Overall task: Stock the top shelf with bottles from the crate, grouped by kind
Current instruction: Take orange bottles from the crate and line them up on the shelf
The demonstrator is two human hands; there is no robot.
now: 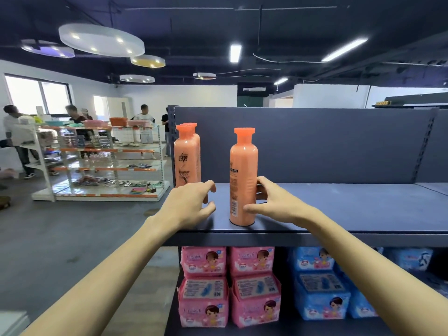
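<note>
An orange bottle [243, 175] stands upright near the front edge of the dark grey top shelf [339, 207]. My right hand [274, 202] grips its lower half, fingers behind it and thumb in front. A short row of matching orange bottles [187, 156] stands at the shelf's left end, running back toward the rear panel. My left hand [191, 204] is in front of the base of the front bottle in that row, fingers loosely spread and holding nothing. The crate is out of view.
The top shelf runs bare to the right of the held bottle. Below it sit pink packs [228, 284] and blue packs [320, 282]. To the left are an open grey floor, a white shelf unit [101, 161] and several people.
</note>
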